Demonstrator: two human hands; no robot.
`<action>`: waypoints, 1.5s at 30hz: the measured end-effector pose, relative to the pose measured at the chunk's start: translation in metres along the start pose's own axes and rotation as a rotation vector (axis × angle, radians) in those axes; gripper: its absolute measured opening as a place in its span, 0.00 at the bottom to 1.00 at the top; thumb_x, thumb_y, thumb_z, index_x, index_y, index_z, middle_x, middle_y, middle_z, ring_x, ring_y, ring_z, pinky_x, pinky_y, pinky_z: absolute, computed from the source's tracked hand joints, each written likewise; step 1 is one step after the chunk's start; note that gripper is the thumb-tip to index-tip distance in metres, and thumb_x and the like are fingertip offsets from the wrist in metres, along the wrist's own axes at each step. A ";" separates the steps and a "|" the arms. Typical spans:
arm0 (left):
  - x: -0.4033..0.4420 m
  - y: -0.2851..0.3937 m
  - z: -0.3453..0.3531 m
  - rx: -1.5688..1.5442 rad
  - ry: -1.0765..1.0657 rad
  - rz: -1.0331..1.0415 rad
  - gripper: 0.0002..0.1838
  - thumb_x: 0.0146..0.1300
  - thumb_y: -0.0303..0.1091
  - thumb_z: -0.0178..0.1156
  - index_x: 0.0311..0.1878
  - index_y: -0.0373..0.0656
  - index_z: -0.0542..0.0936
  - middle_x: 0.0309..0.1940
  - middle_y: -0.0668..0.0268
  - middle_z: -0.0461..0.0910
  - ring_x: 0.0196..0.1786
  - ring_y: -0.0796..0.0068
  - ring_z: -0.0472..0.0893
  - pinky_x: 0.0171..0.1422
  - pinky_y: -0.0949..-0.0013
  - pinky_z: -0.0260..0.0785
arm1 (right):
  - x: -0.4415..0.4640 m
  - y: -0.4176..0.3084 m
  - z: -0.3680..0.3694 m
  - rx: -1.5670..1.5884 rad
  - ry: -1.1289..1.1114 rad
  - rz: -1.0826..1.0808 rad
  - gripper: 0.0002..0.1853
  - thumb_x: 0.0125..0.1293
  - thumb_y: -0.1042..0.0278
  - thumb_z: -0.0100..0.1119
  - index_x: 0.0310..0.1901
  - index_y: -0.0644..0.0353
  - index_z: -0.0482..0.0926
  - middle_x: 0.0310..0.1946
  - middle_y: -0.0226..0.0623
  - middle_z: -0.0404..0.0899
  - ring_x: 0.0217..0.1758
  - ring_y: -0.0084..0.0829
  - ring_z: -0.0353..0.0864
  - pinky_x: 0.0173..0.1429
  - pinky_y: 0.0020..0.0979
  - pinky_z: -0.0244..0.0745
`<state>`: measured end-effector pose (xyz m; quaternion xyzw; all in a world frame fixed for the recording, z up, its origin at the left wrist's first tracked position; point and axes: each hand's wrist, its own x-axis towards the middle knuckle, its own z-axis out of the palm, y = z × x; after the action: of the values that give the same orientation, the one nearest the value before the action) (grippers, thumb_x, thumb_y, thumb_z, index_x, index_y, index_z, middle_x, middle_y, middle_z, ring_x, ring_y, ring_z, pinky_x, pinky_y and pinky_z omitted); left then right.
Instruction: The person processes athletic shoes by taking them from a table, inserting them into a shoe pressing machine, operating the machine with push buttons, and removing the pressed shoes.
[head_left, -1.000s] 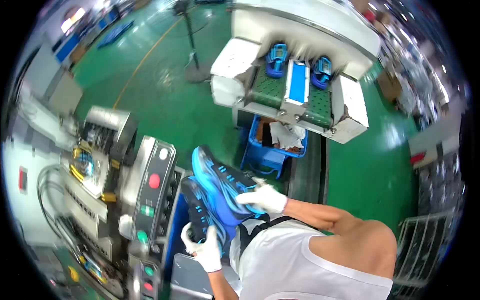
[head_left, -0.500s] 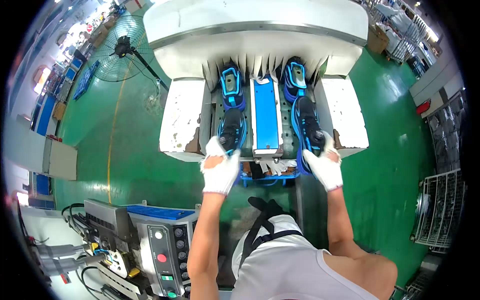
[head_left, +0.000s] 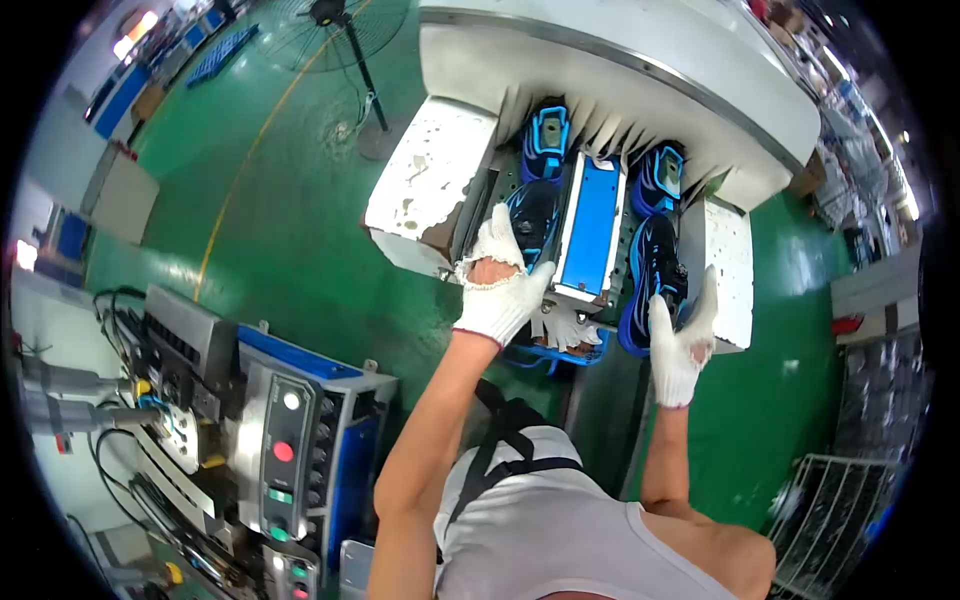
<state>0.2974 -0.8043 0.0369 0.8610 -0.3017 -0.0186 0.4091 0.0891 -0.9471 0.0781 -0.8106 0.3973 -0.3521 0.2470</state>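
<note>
My left hand [head_left: 500,290], in a white glove worn through at the back, is at the heel end of the near left sneaker [head_left: 533,215]. Its fingers stretch along the shoe's left side with the thumb apart. My right hand [head_left: 682,350], also gloved, is spread by the heel of the near right sneaker [head_left: 655,262], its thumb overlapping the shoe. Both sneakers are black and blue, lying toe inward on a perforated conveyor [head_left: 622,225]. Beyond them, a far left sneaker [head_left: 546,140] and a far right sneaker [head_left: 660,180] stand at the slit curtain.
A white machine hood [head_left: 620,60] with a strip curtain [head_left: 600,125] spans the conveyor. A blue-topped divider [head_left: 590,225] separates two lanes. At lower left stands a control panel [head_left: 285,450] with buttons. A fan [head_left: 330,15] and a wire rack [head_left: 830,520] flank the area.
My view has turned, so the machine appears tilted and shifted right. Both hands have loosened from the near sneakers, their fingers now spread. The right hand has drawn toward the shoe's outer side.
</note>
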 end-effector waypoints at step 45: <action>-0.887 0.036 -0.115 0.367 1.451 -1.588 0.11 0.58 0.27 0.71 0.44 0.45 0.85 0.43 0.59 0.84 0.46 0.54 0.86 0.51 0.57 0.79 | -0.754 -0.197 -0.065 0.205 -2.242 -2.498 0.38 0.60 0.57 0.68 0.70 0.66 0.69 0.68 0.54 0.74 0.74 0.48 0.73 0.79 0.43 0.66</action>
<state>-0.4135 -0.2680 -0.0520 0.6641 0.6551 0.2804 0.2265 -0.1967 -0.2273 -0.0294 0.4221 0.8273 -0.3697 -0.0251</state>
